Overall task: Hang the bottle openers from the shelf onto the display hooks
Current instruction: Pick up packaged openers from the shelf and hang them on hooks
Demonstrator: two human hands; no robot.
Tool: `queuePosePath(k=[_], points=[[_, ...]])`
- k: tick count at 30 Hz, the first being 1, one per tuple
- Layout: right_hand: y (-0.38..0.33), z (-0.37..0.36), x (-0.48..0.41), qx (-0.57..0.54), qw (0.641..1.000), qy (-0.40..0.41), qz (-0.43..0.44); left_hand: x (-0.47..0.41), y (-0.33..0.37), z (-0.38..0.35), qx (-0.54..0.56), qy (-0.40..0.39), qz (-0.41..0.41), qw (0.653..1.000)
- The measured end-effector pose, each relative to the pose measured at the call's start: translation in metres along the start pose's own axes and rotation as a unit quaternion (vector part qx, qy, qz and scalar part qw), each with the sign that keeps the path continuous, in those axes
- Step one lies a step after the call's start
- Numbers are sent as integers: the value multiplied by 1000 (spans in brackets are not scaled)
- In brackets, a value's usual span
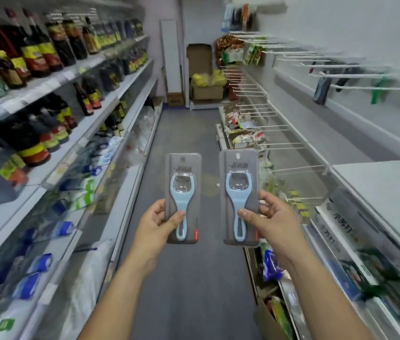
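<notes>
I hold two packaged bottle openers upright over the aisle floor, side by side. Each is a light blue opener on a grey card with a hang hole at the top. My left hand (pixel 156 223) grips the lower part of the left bottle opener pack (pixel 183 190), thumb across its front. My right hand (pixel 271 220) grips the lower part of the right bottle opener pack (pixel 239 190) the same way. White wire display hooks (pixel 356 76) jut from the wall panel at the upper right, a few carrying dark and green items.
Shelves of dark sauce bottles (pixel 46 52) and white packets line the left side. More hooks (pixel 255 111) and snack packs run down the right, with a white shelf top (pixel 388 185) near my right arm. Cardboard boxes (pixel 206 90) stand at the aisle's far end.
</notes>
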State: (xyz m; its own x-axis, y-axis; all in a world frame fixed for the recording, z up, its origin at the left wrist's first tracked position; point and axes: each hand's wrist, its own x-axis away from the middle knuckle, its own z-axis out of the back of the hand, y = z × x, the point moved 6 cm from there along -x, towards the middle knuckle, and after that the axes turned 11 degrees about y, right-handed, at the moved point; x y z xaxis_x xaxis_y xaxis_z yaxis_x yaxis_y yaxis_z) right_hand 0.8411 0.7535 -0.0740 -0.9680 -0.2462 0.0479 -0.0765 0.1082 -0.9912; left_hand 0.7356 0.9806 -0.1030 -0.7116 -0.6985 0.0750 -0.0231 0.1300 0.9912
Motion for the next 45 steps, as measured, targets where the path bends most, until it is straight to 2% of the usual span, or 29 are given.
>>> queuePosePath(k=[9, 20, 26, 36, 42, 45], points=[[-18, -24, -163, -13, 1000, 15, 10, -156, 27, -71, 17, -6, -26, 999], [-13, -67, -369, 5, 992, 127, 15, -405, 10, -142, 22, -93, -4, 995], [-23, -61, -465, 2, 980, 198, 18, -514, 18, -217, 24, -152, 3, 988], [-21, 16, -600, -23, 956, 292, 18, -616, 6, -388, -4, -271, 7, 962], [-29, 64, -634, -32, 931, 363, 13, -649, 5, -481, -22, -333, 23, 942], [-30, 84, -636, -23, 916, 400, 16, -651, -1, -522, -32, -390, 30, 920]])
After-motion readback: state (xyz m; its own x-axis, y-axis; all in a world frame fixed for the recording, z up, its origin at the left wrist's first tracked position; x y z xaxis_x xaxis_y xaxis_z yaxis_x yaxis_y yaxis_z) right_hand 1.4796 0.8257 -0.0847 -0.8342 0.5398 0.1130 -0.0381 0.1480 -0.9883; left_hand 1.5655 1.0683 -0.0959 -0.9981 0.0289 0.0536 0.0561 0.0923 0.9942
